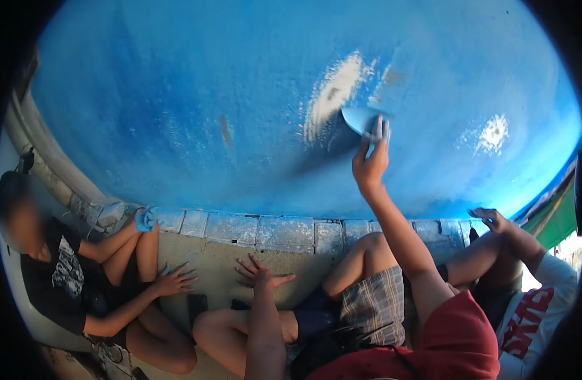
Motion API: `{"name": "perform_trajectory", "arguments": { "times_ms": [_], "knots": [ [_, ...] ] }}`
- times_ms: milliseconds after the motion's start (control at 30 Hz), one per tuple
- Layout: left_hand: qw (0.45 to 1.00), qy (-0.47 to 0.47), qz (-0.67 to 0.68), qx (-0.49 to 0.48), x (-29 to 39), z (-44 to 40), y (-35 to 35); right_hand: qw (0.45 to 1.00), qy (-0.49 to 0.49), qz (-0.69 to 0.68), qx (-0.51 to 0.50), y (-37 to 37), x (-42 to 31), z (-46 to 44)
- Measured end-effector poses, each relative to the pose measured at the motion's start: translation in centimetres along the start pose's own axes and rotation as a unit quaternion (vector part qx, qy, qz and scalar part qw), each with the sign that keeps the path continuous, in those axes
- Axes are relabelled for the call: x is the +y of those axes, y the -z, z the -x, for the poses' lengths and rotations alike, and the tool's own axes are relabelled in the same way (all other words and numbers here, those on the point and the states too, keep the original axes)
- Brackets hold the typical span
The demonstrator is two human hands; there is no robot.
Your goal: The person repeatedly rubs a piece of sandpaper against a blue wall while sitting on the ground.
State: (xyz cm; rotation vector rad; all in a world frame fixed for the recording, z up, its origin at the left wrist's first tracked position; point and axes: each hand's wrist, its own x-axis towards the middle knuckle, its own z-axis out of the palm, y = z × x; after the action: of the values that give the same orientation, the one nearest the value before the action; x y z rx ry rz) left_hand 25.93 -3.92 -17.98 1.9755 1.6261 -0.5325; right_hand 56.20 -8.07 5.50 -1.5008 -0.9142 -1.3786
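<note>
My right hand (371, 163) is raised to the blue wall (208, 82), its fingers wrapped round a putty scraper (358, 119) with a pale-blue, curved edge. The scraper lies at or very near the wall, just below a rough white patch (334, 95) and a smaller greyish one (389, 81). Exactly how my fingers grip it is partly hidden. My left hand (259, 272) rests on the floor (227, 244) beside my leg, with its fingers spread and nothing in it.
A row of grey blocks (284, 233) edges the wall's foot. At left sits a person in black (56, 272), holding a blue cloth or sponge (145, 219). On the right, another person's hand (488, 220) is near the wall, below a white patch (495, 133).
</note>
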Motion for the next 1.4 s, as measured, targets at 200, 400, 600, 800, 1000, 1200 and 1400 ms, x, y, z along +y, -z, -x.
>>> {"name": "perform_trajectory", "arguments": {
  "times_ms": [200,400,600,800,1000,1200,1400],
  "knots": [
    [1.000,-0.002,0.012,-0.001,0.1,0.8,0.7,0.988,0.091,-0.084,-0.096,-0.8,-0.2,-1.2],
    [1.000,-0.007,0.026,0.006,0.1,0.5,0.4,0.909,0.337,-0.096,-0.225,-2.3,1.0,-2.6],
    [1.000,0.001,0.017,0.005,0.0,-0.4,-0.3,0.950,0.227,-0.070,-0.203,-1.9,-0.1,-4.9],
    [1.000,0.004,0.028,0.001,0.2,0.5,0.5,0.991,-0.114,-0.062,0.020,-0.5,-1.5,-10.0],
    [1.000,0.008,-0.001,-0.017,0.4,1.3,1.6,0.979,0.078,-0.065,-0.175,-1.3,-1.8,-11.8],
    [1.000,0.006,0.024,-0.012,0.1,-0.1,0.2,0.928,0.324,-0.018,-0.184,-3.3,-0.2,-8.8],
    [0.999,-0.007,0.034,0.001,0.0,0.1,0.2,0.923,0.288,-0.022,-0.254,-2.2,-0.1,-6.5]
  ]
}}
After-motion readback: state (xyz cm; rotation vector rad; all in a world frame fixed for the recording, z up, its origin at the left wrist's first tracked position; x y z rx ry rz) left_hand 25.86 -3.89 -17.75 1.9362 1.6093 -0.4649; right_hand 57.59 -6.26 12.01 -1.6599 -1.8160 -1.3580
